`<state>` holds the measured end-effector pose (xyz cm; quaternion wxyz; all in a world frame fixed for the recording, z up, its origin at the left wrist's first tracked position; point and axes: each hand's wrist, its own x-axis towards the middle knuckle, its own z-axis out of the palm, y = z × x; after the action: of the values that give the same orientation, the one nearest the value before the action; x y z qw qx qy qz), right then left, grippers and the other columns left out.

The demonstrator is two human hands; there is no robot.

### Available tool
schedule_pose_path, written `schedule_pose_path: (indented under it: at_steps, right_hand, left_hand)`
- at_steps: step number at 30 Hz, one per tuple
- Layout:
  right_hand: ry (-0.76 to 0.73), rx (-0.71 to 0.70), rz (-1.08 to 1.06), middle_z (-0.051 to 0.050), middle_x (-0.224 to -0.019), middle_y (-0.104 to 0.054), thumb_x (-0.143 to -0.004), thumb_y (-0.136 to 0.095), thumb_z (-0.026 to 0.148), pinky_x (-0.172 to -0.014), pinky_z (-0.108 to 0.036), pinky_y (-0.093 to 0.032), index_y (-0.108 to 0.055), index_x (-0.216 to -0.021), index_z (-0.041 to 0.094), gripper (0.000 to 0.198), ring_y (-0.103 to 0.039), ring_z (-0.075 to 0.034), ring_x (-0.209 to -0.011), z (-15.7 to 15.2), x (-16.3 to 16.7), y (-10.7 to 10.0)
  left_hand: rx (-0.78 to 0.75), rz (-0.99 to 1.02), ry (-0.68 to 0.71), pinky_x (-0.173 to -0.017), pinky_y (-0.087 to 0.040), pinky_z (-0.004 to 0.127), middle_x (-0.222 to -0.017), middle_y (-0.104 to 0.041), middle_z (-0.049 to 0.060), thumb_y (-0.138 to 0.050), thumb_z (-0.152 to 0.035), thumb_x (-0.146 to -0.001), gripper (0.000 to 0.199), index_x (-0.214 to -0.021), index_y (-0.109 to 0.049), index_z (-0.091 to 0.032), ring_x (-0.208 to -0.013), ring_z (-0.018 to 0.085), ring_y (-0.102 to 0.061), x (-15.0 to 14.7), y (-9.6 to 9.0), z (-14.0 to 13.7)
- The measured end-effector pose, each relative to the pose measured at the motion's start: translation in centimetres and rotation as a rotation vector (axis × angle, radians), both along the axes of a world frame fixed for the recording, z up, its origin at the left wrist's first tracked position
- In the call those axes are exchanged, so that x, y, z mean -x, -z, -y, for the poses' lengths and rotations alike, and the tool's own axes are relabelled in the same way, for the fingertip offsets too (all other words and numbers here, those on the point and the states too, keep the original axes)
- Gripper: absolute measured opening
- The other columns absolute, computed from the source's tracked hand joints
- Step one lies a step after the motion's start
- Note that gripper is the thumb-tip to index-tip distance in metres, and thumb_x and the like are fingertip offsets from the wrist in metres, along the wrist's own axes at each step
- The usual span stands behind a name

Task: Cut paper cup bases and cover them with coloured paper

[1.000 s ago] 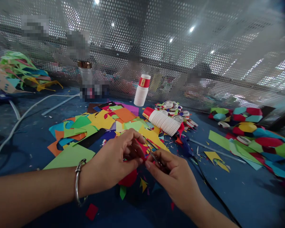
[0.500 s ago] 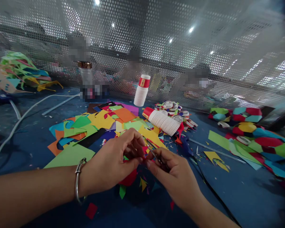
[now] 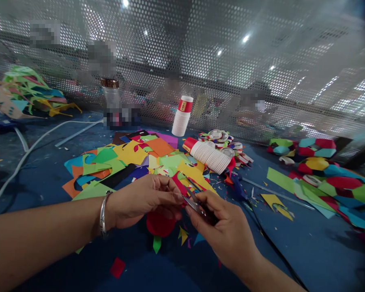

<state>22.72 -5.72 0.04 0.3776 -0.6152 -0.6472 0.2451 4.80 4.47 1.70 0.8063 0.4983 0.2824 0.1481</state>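
My right hand (image 3: 222, 223) is closed round a pair of scissors (image 3: 197, 206), their blades parted and pointing up and left. Beside the blades, my left hand (image 3: 150, 200) pinches a piece of red paper (image 3: 180, 184), partly hidden by the fingers. Below the left hand a round red paper piece (image 3: 161, 225) lies on the blue table, with a pointed green paper piece (image 3: 157, 244) at its lower edge. Small yellow scraps (image 3: 183, 234) are scattered just right of it.
Coloured paper sheets (image 3: 130, 152) are heaped ahead. One stack of paper cups (image 3: 181, 121) stands upright; another stack (image 3: 208, 156) lies on its side. Multicoloured paper balls (image 3: 346, 188) sit at right. A black cable (image 3: 267, 239) runs past my right arm. Perforated metal (image 3: 200, 61) rises behind.
The fingertips of both hands have drawn slightly apart, and the scissors' blades now show parted. My left hand has turned and lowered a little, revealing more of the round red piece.
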Motion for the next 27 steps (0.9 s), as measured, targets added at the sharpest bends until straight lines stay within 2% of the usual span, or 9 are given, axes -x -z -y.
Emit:
schedule_pose_path:
  at_steps: [6, 11, 15, 21, 25, 27]
  right_hand:
    - [-0.011, -0.013, -0.014, 0.004, -0.066, -0.051, -0.086, -0.061, 0.021, -0.054, -0.027, -0.035, -0.063, -0.086, 0.021, 0.002, -0.042, -0.013, -0.059, 0.0, -0.1, 0.1]
    - [-0.007, -0.014, -0.050, 0.002, -0.073, -0.058, -0.089, -0.062, 0.025, -0.056, -0.027, -0.037, -0.065, -0.092, 0.021, 0.006, -0.046, -0.013, -0.062, 0.1, -0.1, 0.2]
    - [0.022, -0.015, -0.158, 0.002, -0.072, -0.056, -0.090, -0.066, 0.037, -0.055, -0.026, -0.035, -0.066, -0.091, 0.021, 0.016, -0.044, -0.013, -0.062, -0.1, -0.2, -0.4]
    - [0.005, 0.104, -0.412, 0.003, -0.071, -0.052, -0.089, -0.069, 0.045, -0.055, -0.025, -0.031, -0.067, -0.090, 0.021, 0.024, -0.040, -0.011, -0.062, -0.6, -0.5, -0.6]
    - [-0.022, 0.236, -0.579, 0.008, -0.060, -0.038, -0.087, -0.072, 0.044, -0.045, -0.024, -0.016, -0.067, -0.089, 0.020, 0.025, -0.021, -0.007, -0.050, -0.7, -0.3, -0.3]
    - [-0.020, 0.262, -0.658, 0.009, -0.059, -0.036, -0.086, -0.075, 0.043, -0.044, -0.025, -0.012, -0.066, -0.087, 0.019, 0.025, -0.017, -0.006, -0.049, -0.7, -0.2, -0.3]
  left_hand:
    - [-0.136, 0.019, -0.009, -0.071, -0.048, 0.024, -0.075, -0.070, 0.000, -0.087, -0.025, -0.068, 0.026, -0.082, -0.068, -0.014, -0.069, 0.010, -0.063, 0.1, 0.4, -0.2]
    - [-0.325, 0.065, -0.015, -0.071, -0.049, 0.026, -0.076, -0.070, 0.000, -0.082, -0.026, -0.075, 0.019, -0.082, -0.068, -0.015, -0.070, 0.011, -0.063, 0.1, 1.0, -0.5]
    - [-0.558, 0.077, -0.027, -0.071, -0.050, 0.027, -0.079, -0.070, 0.002, -0.076, -0.025, -0.080, 0.012, -0.082, -0.069, -0.016, -0.073, 0.013, -0.063, 0.3, 0.6, -0.4]
    - [-1.115, 0.018, -0.068, -0.074, -0.052, 0.028, -0.085, -0.071, 0.003, -0.069, -0.029, -0.089, 0.010, -0.087, -0.072, -0.020, -0.078, 0.014, -0.065, 1.1, -0.4, 0.0]
    - [-1.277, 0.063, -0.028, -0.079, -0.052, 0.029, -0.086, -0.073, 0.003, -0.066, -0.027, -0.093, 0.009, -0.089, -0.070, -0.020, -0.083, 0.014, -0.065, 1.2, -0.4, -0.3]
    - [-1.318, 0.054, 0.005, -0.081, -0.052, 0.029, -0.089, -0.073, 0.003, -0.065, -0.025, -0.094, 0.008, -0.091, -0.070, -0.020, -0.084, 0.014, -0.065, 1.2, -0.4, -0.4]
